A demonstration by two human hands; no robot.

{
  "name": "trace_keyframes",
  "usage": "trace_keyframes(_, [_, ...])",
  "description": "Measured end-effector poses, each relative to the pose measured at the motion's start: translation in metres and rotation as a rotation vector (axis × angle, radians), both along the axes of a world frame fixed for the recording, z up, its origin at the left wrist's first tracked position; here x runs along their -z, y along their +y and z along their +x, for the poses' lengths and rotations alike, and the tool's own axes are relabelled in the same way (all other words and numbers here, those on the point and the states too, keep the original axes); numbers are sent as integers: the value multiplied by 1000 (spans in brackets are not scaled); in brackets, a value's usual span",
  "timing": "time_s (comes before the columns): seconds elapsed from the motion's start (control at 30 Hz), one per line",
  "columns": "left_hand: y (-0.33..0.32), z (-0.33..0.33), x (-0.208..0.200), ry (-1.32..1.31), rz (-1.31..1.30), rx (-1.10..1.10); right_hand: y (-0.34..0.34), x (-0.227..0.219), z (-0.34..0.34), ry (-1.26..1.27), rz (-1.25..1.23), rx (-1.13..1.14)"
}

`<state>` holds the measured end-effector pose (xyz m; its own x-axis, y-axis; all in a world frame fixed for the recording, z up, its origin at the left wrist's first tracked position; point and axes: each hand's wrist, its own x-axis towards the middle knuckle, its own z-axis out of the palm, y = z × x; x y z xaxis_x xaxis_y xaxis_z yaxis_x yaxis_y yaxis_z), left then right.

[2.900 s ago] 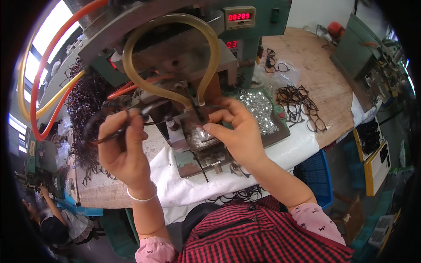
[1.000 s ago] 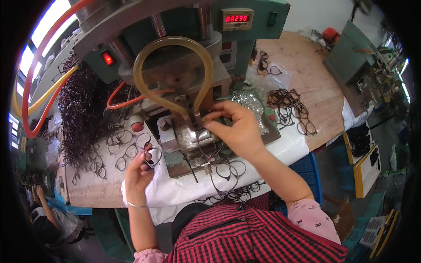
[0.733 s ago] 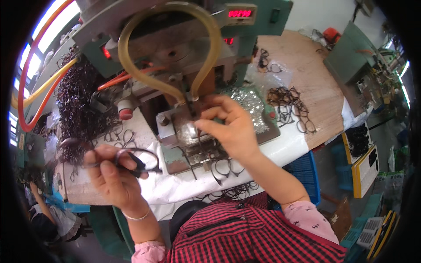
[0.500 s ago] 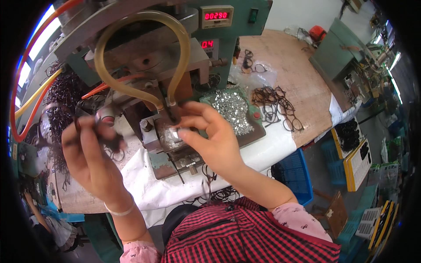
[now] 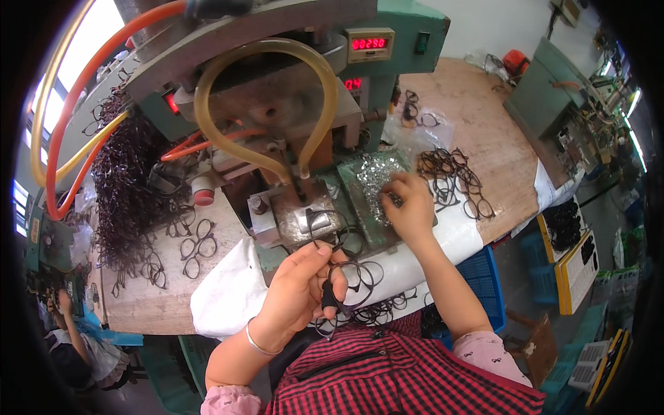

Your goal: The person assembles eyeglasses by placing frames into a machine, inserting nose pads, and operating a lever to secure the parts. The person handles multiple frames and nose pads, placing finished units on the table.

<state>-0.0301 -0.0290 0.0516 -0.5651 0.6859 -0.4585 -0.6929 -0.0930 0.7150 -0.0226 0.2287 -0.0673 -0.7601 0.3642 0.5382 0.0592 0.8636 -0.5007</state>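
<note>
Just in front of the press, my left hand (image 5: 297,287) is closed on a dark eyeglass frame (image 5: 354,238), whose rim sticks out past my fingertips. A black-handled tool (image 5: 329,296) also shows against that hand; its kind is hard to make out. My right hand (image 5: 409,207) reaches into the green tray (image 5: 353,200) of small shiny metal pieces (image 5: 373,173), its fingers bent and pressed together among them. What they pinch, if anything, is hidden. Between the hands lies the press's metal work block (image 5: 304,220), under the tan hose (image 5: 330,83).
Loose eyeglass frames (image 5: 449,173) lie right of the tray, and others (image 5: 198,245) on the left of the table. A big dark heap of frames (image 5: 124,187) stands far left. A red button (image 5: 203,197) sits beside the press. A blue crate (image 5: 484,277) is below the right edge.
My left hand has come from beside the red button to the front of the press, with the eyeglass frame. My right hand has moved from the work block to the tray.
</note>
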Motion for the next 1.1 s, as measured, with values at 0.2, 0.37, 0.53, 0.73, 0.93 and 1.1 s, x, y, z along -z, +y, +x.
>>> trace_keyframes(0.2, [-2,-1,8,79,41,52,-2,-5,-22,-87,399,-220])
trace_keyframes(0.37, [-46,20,37,348,36,46,8,4,-20,170,75,-104])
trace_keyframes(0.53, [-128,-22,31,1107,-446,-1185,-1,-15,-7,124,-547,-90])
trace_keyframes(0.73, [-192,-111,64,1725,-1424,-526,-17,-33,-16,17,-587,-111])
trace_keyframes(0.93, [-211,-139,188,1405,-1689,-408,-4,-29,22,-34,-669,-61])
trace_keyframes(1.1, [-166,-124,142,1502,-1334,-813,-31,-71,37,12,-724,-279])
